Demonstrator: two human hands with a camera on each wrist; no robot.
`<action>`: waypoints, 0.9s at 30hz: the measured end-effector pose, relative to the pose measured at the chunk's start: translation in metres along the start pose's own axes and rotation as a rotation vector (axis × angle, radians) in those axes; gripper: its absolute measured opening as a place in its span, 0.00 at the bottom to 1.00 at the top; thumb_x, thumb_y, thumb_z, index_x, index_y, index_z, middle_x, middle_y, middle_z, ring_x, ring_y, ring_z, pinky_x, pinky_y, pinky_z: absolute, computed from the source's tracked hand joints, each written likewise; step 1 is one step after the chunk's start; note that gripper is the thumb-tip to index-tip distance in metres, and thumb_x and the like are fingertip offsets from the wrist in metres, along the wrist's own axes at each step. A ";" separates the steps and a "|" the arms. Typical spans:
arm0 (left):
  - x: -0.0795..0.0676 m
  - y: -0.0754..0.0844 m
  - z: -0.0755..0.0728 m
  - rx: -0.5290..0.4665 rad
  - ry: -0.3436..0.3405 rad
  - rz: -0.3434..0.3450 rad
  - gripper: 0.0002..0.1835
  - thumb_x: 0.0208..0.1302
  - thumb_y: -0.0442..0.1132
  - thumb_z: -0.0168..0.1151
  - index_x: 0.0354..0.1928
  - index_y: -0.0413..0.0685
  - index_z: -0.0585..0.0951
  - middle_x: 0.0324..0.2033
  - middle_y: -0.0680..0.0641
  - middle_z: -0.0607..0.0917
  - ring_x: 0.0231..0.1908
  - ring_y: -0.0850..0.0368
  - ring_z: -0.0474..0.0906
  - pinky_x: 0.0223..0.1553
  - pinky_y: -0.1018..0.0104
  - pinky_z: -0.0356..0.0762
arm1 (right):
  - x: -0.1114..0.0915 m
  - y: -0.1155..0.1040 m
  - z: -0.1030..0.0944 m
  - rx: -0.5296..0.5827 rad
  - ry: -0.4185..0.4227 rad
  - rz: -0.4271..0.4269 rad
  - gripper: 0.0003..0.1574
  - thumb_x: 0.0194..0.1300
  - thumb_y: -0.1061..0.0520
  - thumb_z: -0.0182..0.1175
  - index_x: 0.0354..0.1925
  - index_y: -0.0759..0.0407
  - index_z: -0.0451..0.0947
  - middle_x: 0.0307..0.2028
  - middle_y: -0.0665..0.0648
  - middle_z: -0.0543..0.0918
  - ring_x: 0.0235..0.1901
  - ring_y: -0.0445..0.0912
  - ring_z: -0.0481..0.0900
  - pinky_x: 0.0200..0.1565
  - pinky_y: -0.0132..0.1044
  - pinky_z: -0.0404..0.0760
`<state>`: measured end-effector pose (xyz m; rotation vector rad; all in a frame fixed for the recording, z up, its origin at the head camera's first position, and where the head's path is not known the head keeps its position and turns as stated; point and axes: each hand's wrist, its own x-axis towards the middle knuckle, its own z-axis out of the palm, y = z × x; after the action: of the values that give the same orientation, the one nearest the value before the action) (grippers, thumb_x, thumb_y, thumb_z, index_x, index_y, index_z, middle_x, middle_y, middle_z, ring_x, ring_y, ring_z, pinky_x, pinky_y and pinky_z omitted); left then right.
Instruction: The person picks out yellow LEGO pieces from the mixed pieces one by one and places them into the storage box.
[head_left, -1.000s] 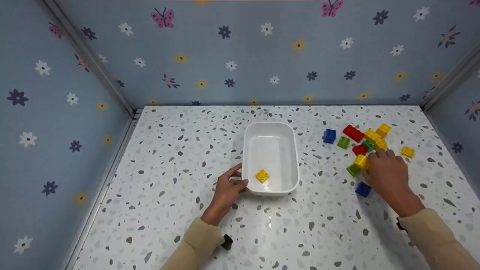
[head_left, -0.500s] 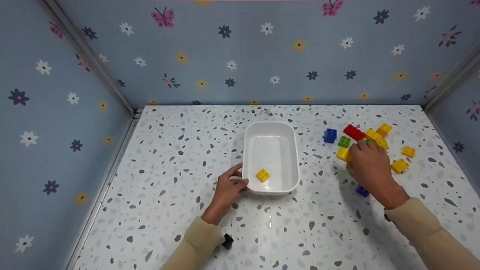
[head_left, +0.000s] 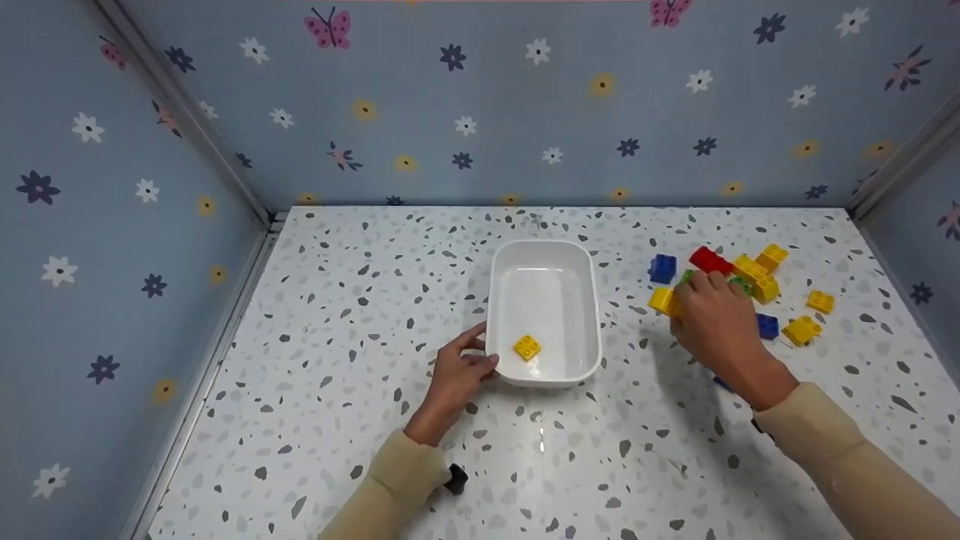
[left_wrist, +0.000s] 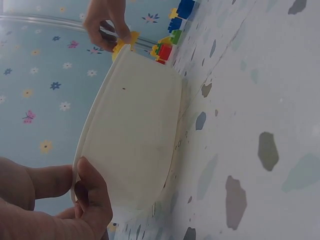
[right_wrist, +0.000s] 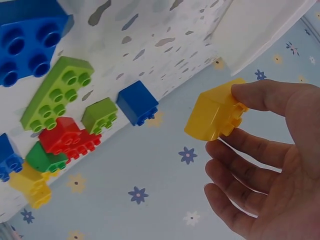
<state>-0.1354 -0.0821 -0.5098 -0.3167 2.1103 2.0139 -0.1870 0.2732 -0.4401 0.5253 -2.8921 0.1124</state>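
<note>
Right hand [head_left: 716, 319] is pinching a yellow block [right_wrist: 212, 112] between thumb and fingers, right of centre in the head view. Left hand [head_left: 457, 371] is pinching the rim of a white tub [head_left: 544, 300] mid-frame, and a small yellow brick [head_left: 527, 347] is sitting inside, lower left. Blue [head_left: 663, 268] and red bricks [head_left: 710, 260] are lying on the table [head_left: 337, 300], upper right.

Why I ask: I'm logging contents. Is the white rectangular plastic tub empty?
Not empty: in the head view, one yellow square plastic brick lies inside the tub, on its floor.
</note>
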 end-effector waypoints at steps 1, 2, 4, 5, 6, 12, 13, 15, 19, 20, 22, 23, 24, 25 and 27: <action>0.000 0.000 0.000 -0.003 -0.001 0.001 0.32 0.73 0.27 0.62 0.77 0.43 0.71 0.52 0.39 0.75 0.41 0.55 0.82 0.45 0.65 0.88 | 0.001 -0.002 0.000 0.002 -0.002 0.000 0.22 0.59 0.64 0.76 0.49 0.74 0.81 0.46 0.70 0.79 0.49 0.66 0.75 0.56 0.64 0.79; 0.001 0.000 0.000 -0.011 -0.005 0.006 0.32 0.73 0.26 0.62 0.77 0.42 0.71 0.52 0.39 0.75 0.41 0.54 0.82 0.45 0.65 0.88 | 0.002 -0.003 0.000 0.001 -0.004 -0.003 0.22 0.59 0.63 0.76 0.49 0.74 0.82 0.46 0.70 0.79 0.48 0.66 0.75 0.55 0.63 0.80; 0.001 -0.001 0.000 -0.022 -0.010 0.014 0.32 0.72 0.25 0.62 0.77 0.41 0.71 0.52 0.38 0.75 0.41 0.53 0.82 0.45 0.64 0.88 | 0.004 -0.007 0.000 -0.007 -0.012 -0.009 0.22 0.60 0.63 0.75 0.49 0.74 0.81 0.46 0.70 0.79 0.49 0.66 0.75 0.56 0.64 0.80; 0.000 -0.001 0.000 -0.022 -0.011 0.018 0.32 0.72 0.25 0.62 0.77 0.40 0.71 0.52 0.38 0.75 0.41 0.52 0.83 0.45 0.64 0.88 | 0.006 -0.009 0.000 -0.010 -0.014 -0.012 0.22 0.60 0.63 0.75 0.48 0.74 0.82 0.46 0.70 0.79 0.49 0.66 0.75 0.56 0.64 0.80; 0.000 -0.001 0.000 -0.025 -0.012 0.020 0.32 0.72 0.25 0.62 0.77 0.40 0.71 0.52 0.37 0.75 0.41 0.52 0.83 0.45 0.65 0.88 | 0.007 -0.011 0.000 -0.014 -0.018 -0.015 0.22 0.60 0.62 0.75 0.49 0.74 0.82 0.46 0.70 0.79 0.50 0.66 0.75 0.57 0.64 0.80; -0.002 -0.001 0.001 -0.025 -0.012 0.032 0.32 0.71 0.25 0.62 0.77 0.39 0.71 0.54 0.34 0.75 0.38 0.56 0.81 0.44 0.65 0.87 | 0.015 -0.024 0.000 -0.032 -0.030 -0.022 0.22 0.60 0.61 0.75 0.49 0.73 0.83 0.45 0.69 0.80 0.49 0.65 0.76 0.57 0.62 0.81; -0.001 -0.001 0.000 -0.025 -0.013 0.034 0.32 0.71 0.25 0.62 0.77 0.39 0.71 0.54 0.34 0.74 0.37 0.57 0.81 0.44 0.66 0.87 | 0.016 -0.026 0.000 -0.032 -0.032 -0.021 0.22 0.60 0.61 0.76 0.49 0.72 0.83 0.45 0.69 0.81 0.49 0.65 0.76 0.58 0.62 0.81; -0.001 -0.001 0.000 -0.024 -0.015 0.037 0.32 0.72 0.25 0.62 0.77 0.39 0.71 0.54 0.33 0.74 0.37 0.57 0.81 0.43 0.66 0.87 | 0.019 -0.031 0.000 -0.030 -0.038 -0.021 0.22 0.60 0.61 0.76 0.50 0.72 0.83 0.46 0.68 0.81 0.50 0.65 0.77 0.60 0.63 0.80; 0.000 -0.001 0.000 -0.014 -0.007 0.030 0.32 0.71 0.25 0.62 0.77 0.40 0.71 0.54 0.35 0.75 0.38 0.57 0.81 0.43 0.67 0.87 | 0.025 -0.039 0.000 -0.006 -0.039 -0.029 0.22 0.61 0.60 0.76 0.51 0.70 0.84 0.46 0.68 0.81 0.50 0.64 0.77 0.59 0.63 0.80; 0.000 -0.001 0.000 -0.007 -0.003 0.024 0.32 0.72 0.25 0.62 0.77 0.41 0.71 0.54 0.35 0.75 0.39 0.57 0.81 0.44 0.67 0.87 | 0.026 -0.041 0.000 0.000 -0.037 -0.032 0.22 0.61 0.60 0.76 0.50 0.70 0.84 0.46 0.68 0.81 0.49 0.64 0.77 0.59 0.62 0.81; -0.001 -0.001 0.001 0.005 0.002 0.018 0.32 0.72 0.26 0.63 0.77 0.42 0.71 0.53 0.37 0.75 0.40 0.56 0.81 0.44 0.67 0.86 | 0.029 -0.046 0.000 0.012 -0.034 -0.040 0.21 0.61 0.60 0.76 0.50 0.69 0.84 0.46 0.67 0.81 0.49 0.63 0.77 0.57 0.60 0.82; -0.001 -0.001 0.000 0.010 0.002 0.017 0.32 0.72 0.27 0.63 0.77 0.42 0.71 0.53 0.37 0.75 0.40 0.56 0.82 0.45 0.67 0.87 | 0.030 -0.048 0.000 0.014 -0.035 -0.043 0.21 0.62 0.60 0.76 0.50 0.69 0.84 0.47 0.67 0.81 0.48 0.62 0.76 0.56 0.60 0.82; -0.001 -0.001 0.000 0.013 0.002 0.016 0.32 0.72 0.27 0.63 0.77 0.43 0.71 0.53 0.38 0.75 0.40 0.56 0.82 0.45 0.67 0.87 | 0.032 -0.051 0.000 0.017 -0.037 -0.046 0.21 0.62 0.60 0.76 0.50 0.69 0.84 0.47 0.67 0.81 0.48 0.62 0.76 0.56 0.59 0.82; -0.001 -0.001 0.000 0.016 0.001 0.017 0.32 0.72 0.27 0.63 0.77 0.43 0.71 0.53 0.38 0.75 0.40 0.55 0.81 0.45 0.66 0.87 | 0.033 -0.053 0.000 0.018 -0.040 -0.050 0.21 0.62 0.60 0.76 0.50 0.69 0.84 0.47 0.67 0.81 0.48 0.62 0.77 0.56 0.58 0.82; -0.001 -0.001 0.000 0.008 -0.002 0.020 0.32 0.72 0.27 0.63 0.77 0.42 0.71 0.53 0.38 0.75 0.40 0.55 0.81 0.45 0.66 0.87 | 0.036 -0.058 0.000 0.017 -0.051 -0.057 0.21 0.63 0.60 0.75 0.51 0.69 0.83 0.48 0.67 0.81 0.49 0.62 0.77 0.56 0.58 0.82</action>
<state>-0.1338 -0.0819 -0.5100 -0.2934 2.1275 2.0155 -0.1997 0.2066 -0.4304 0.6212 -2.9247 0.1164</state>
